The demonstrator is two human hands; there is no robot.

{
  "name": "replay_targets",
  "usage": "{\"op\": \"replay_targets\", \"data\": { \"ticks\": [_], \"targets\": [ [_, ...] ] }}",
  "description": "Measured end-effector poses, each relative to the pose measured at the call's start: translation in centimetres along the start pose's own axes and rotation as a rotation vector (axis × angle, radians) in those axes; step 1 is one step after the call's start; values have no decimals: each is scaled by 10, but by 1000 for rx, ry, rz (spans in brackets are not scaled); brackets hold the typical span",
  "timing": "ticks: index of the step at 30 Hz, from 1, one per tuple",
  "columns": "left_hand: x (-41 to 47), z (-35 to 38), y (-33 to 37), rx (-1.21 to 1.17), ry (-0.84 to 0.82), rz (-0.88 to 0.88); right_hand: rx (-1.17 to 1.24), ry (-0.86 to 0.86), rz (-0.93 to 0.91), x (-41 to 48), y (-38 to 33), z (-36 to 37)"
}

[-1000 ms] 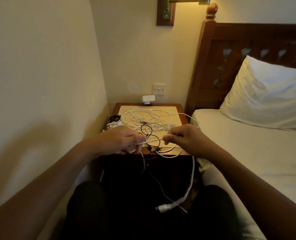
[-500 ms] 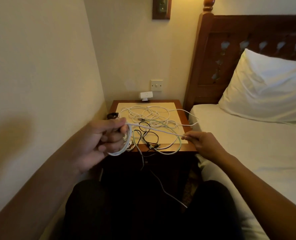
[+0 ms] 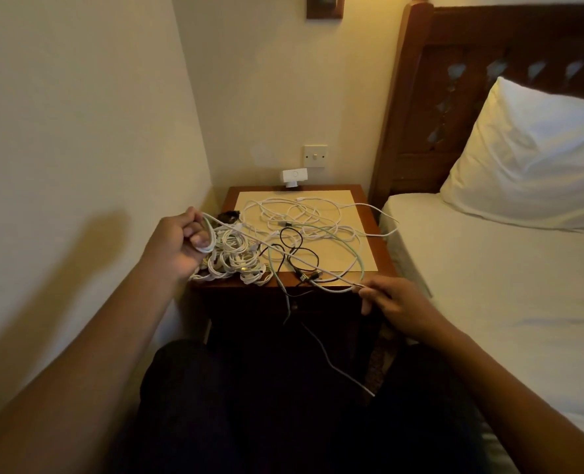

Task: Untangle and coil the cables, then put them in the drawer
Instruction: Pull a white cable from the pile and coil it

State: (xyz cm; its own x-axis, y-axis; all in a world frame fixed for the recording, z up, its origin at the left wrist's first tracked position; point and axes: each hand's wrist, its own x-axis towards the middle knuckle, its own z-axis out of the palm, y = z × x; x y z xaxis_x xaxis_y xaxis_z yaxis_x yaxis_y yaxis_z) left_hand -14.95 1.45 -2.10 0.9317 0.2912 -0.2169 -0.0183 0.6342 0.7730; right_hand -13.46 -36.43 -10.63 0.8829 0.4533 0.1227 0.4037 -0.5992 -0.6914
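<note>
between the two hands: a white cable [image 3: 283, 253] stretches taut, slanting from the left hand down to the right hand
left hand [image 3: 181, 244]: raised over the near left corner of the nightstand [image 3: 382, 261], fingers curled tight round a small loop of the white cable that wraps them
right hand [image 3: 396, 306]: lower, off the nightstand's near right corner, thumb and fingertips pinching the white cable; the other fingers loosely bent
just under the left hand: coiled white cables [image 3: 235, 261] heaped on the nightstand
beyond both hands: loose white cables [image 3: 300, 217] sprawled in a tangle on a paper mat [image 3: 249, 196]
under the taut cable: a black cable [image 3: 304, 254] in loops, and a pale green cable [image 3: 355, 254] curving toward the right hand
below and left of the right hand: a thin cable end [image 3: 338, 367] hangs over the nightstand's front toward the lap
drawer [image 3: 294, 307]: front in shadow below the tabletop; cannot tell whether it is pulled out
far past the hands: a small white device [image 3: 292, 176] by the wall
right of the right hand: bed [image 3: 488, 285] with a pillow [image 3: 529, 159]
</note>
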Motion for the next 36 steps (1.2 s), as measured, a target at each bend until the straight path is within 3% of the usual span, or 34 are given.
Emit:
{"op": "replay_targets", "data": {
  "ticks": [6, 9, 11, 14, 19, 22, 25, 29, 32, 34, 36],
  "targets": [
    [21, -27, -14, 39, 109, -32, 97, -187, -31, -8, -33, -26],
    [15, -21, -6, -31, 85, -45, -85, -357, -19, 1, -35, -28],
    [2, -7, 2, -64, 7, -57, -167, -392, 64, 9, -19, -24],
    [-23, 14, 9, -18, -146, -60, -190, -303, 150, 17, 4, -17],
    [-61, 34, 5, 392, -327, -24, -239, -434, 192, 18, 0, -13],
    [-79, 48, -6, 593, -472, -110, -2, -400, 133, 17, -32, -13],
    [-83, 58, -26, 523, -563, -216, 157, -324, -11, 21, -83, 0],
    [-79, 62, -37, 189, -531, -223, 124, -65, -94, 21, -110, 33],
    [-72, 56, -34, -35, -462, -149, 58, -92, -24, 11, -113, 55],
    [-63, 50, -37, 3, -416, -72, -58, -175, -61, 0, -125, 66],
    [-59, 44, -43, 261, -353, 56, -115, -239, -115, -12, -144, 68]
  ]
}}
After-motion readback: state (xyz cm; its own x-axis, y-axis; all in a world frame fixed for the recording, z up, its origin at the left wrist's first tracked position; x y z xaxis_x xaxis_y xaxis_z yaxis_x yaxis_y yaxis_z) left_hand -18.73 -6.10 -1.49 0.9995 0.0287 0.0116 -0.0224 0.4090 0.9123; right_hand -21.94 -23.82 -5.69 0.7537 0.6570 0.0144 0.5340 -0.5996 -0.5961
